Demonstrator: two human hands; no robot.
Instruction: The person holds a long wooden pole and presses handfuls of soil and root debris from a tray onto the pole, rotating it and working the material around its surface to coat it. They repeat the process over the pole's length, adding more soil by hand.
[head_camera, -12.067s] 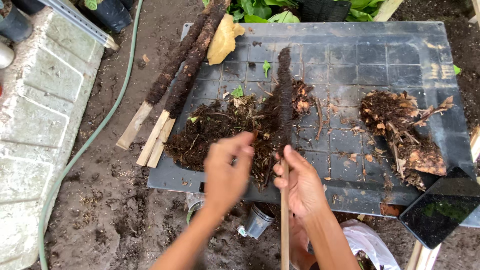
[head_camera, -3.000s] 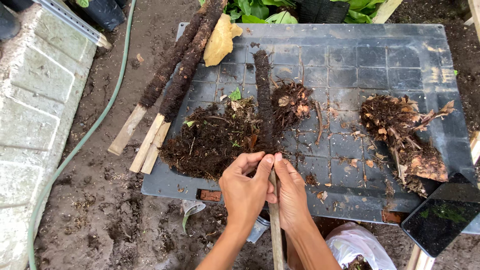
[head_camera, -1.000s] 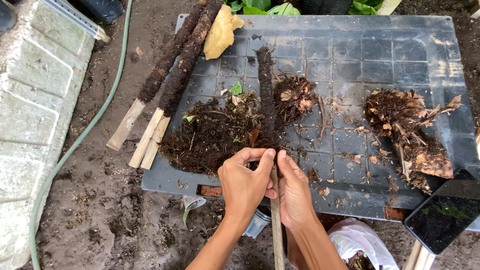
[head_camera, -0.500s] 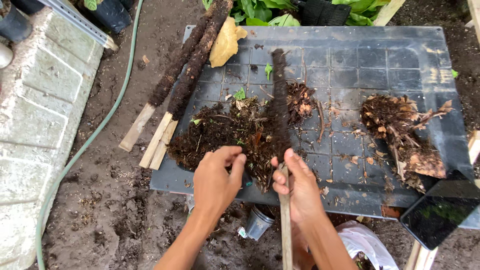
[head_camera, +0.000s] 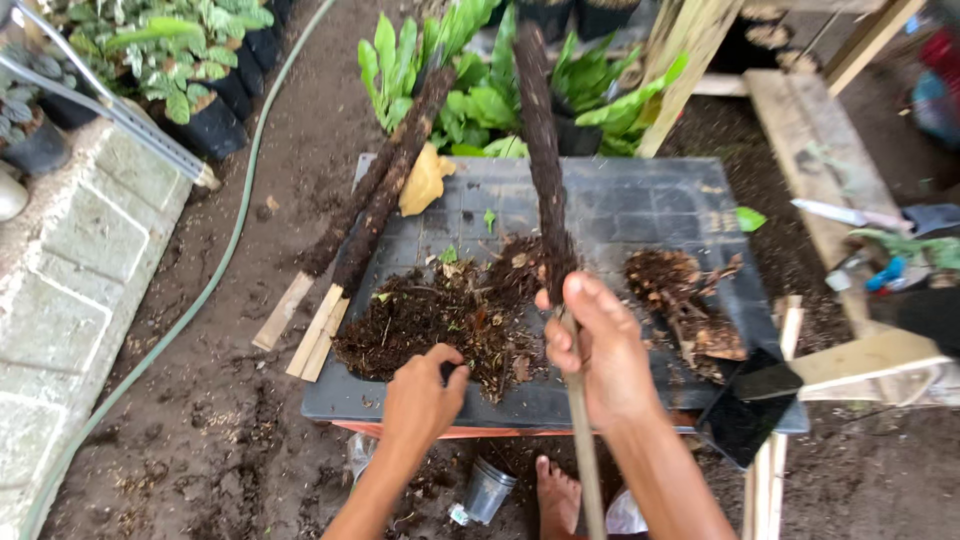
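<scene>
My right hand (head_camera: 600, 345) grips a long wooden stake wrapped in dark fibre, the moss pole (head_camera: 540, 150), which now stands tilted up over the grey tray (head_camera: 640, 205). My left hand (head_camera: 422, 392) rests with its fingers curled at the near edge of a heap of dark soil and fibre (head_camera: 440, 320) on the tray; whether it holds any of the soil I cannot tell. A second clump of roots and fibre (head_camera: 680, 295) lies to the right of my right hand.
Two finished fibre-wrapped poles (head_camera: 375, 205) lean across the tray's left corner beside a yellow cloth (head_camera: 424, 180). Green hose (head_camera: 215, 275) runs along a block wall (head_camera: 70, 270). Potted plants (head_camera: 450, 90) behind, black pot (head_camera: 745, 415) and wooden planks (head_camera: 825, 170) right, my foot (head_camera: 556, 492) below.
My right hand has lifted the pole from lying flat on the tray to pointing up and away. My left hand dropped to the soil heap. The view tilted up toward the plants.
</scene>
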